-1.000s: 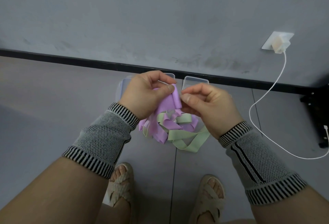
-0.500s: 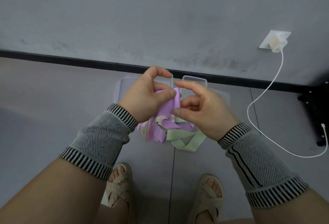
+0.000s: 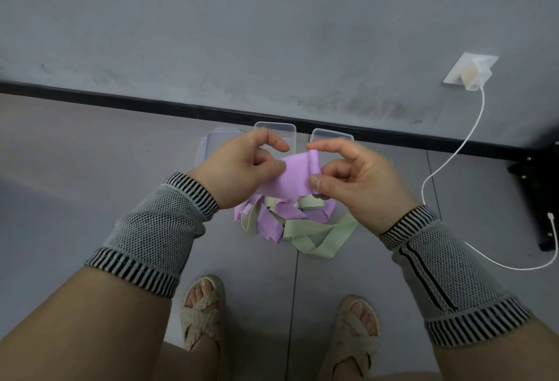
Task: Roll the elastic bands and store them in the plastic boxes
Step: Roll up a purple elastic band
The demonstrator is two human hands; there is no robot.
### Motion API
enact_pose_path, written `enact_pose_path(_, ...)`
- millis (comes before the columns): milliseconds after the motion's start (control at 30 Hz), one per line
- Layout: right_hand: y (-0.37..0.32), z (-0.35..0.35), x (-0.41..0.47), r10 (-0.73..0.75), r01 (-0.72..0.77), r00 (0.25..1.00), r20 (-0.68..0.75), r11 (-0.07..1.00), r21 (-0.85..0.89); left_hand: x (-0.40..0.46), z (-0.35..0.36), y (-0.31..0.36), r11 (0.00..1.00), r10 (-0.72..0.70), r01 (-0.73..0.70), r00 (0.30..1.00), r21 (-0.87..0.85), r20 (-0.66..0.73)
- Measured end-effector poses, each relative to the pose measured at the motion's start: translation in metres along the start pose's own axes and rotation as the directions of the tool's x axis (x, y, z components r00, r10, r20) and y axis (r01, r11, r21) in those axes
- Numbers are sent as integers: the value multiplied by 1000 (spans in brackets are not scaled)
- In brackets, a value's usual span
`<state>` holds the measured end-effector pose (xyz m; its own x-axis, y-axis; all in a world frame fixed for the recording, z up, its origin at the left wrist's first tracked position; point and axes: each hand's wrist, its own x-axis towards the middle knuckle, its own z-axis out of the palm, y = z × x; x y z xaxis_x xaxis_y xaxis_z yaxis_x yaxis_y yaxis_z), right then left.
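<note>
Grey floor by the wall carries 3 clear plastic boxes and tangled bands. Above them, left hand pinches the purple band taut so right hand, pinching its rolled end, can wind tightly.

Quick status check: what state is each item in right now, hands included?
Left hand: pinching the purple band's flat end.
Right hand: pinching the rolled end.
Purple band: held up, partly rolled at the right.
Band pile: loose, tangled purple and green on the floor.
Plastic boxes: on the floor by the wall; contents partly hidden by the hands.
Charger: plugged in, cable end loose.
</note>
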<state>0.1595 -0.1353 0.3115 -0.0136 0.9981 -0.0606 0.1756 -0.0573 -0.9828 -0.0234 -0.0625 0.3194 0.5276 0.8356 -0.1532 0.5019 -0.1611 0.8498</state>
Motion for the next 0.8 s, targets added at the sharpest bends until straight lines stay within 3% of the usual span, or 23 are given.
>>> enact_pose_path(167, 0, -1, 2, -7, 8, 999, -32, 1000, 24, -2, 2, 7, 991, 99, -106, 991, -77, -90)
enact_pose_path(367, -1, 3, 3, -46, 45, 997, -56, 999, -10, 0, 11, 12, 986, 75, -104, 975, -132, -208)
enact_pose_path(533, 2, 6, 3, -86, 80, 993, -78, 994, -74, -2, 16, 22, 982, -14, -17, 988, -190, -156)
enact_pose_path(800, 3, 11, 5, -101, 92, 992, -76, 989, -120, -1, 21, 26, 962, -28, -14, 988, -274, -149)
